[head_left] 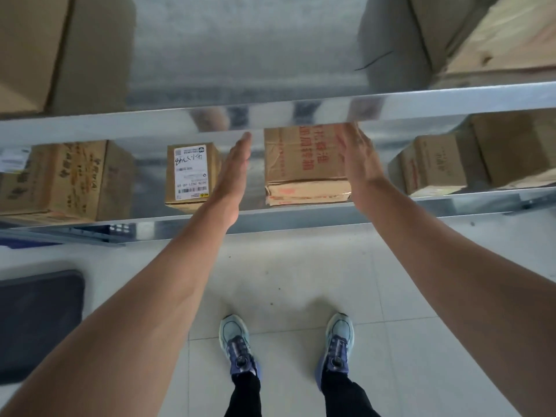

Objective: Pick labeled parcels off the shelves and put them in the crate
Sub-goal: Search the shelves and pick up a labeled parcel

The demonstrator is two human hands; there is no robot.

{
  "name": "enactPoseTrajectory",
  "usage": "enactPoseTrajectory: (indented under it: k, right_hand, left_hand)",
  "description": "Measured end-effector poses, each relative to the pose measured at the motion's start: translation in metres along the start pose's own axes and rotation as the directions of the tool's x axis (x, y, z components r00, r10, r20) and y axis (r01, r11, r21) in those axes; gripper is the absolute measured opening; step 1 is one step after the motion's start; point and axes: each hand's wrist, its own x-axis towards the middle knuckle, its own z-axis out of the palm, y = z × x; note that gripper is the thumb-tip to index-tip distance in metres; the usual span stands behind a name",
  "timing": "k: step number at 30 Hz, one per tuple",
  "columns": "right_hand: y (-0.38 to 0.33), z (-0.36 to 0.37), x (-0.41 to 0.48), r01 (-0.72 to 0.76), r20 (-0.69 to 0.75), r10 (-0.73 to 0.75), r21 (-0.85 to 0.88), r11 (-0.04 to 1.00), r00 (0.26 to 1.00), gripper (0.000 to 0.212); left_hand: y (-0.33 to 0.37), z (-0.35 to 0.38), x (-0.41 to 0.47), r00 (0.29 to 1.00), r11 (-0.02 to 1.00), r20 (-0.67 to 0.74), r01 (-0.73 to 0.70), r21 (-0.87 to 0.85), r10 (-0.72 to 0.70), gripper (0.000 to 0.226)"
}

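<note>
A brown cardboard parcel with red print [304, 164] stands on the lower metal shelf [270, 213]. My left hand [236, 165] is stretched out flat a short way to the parcel's left, not touching it. My right hand [359, 158], fingers straight and blurred, is at the parcel's right side, close to or touching it. A smaller box with a white shipping label [192, 173] stands left of my left hand. The dark crate [39, 323] sits on the floor at the lower left.
More brown boxes fill the lower shelf at the left [66, 179] and right [436, 165], and the upper shelf at both ends [60, 49] [487, 37]. The upper shelf's metal edge [301, 111] overhangs the hands. My feet stand on pale floor tiles [285, 281].
</note>
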Motion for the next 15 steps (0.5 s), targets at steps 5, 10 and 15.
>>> enactPoseTrajectory:
  k: [5,10,15]
  right_hand:
    - [-0.001,-0.042,0.011,-0.010,-0.059,0.001,-0.151,0.988,0.998,0.035]
    - [0.005,-0.051,0.032,-0.085,-0.024,0.084,-0.078,0.993,0.996,0.047]
    - [0.010,-0.048,0.051,-0.255,0.004,0.255,-0.014,0.967,0.967,0.042]
  left_hand:
    - [0.010,0.031,-0.001,0.998,0.998,-0.019,0.063,0.006,-0.062,0.063]
    - [0.014,0.041,0.019,0.994,0.993,-0.067,0.090,0.072,-0.085,0.037]
    - [0.022,0.040,0.035,0.988,0.989,-0.060,0.142,0.029,-0.140,0.037]
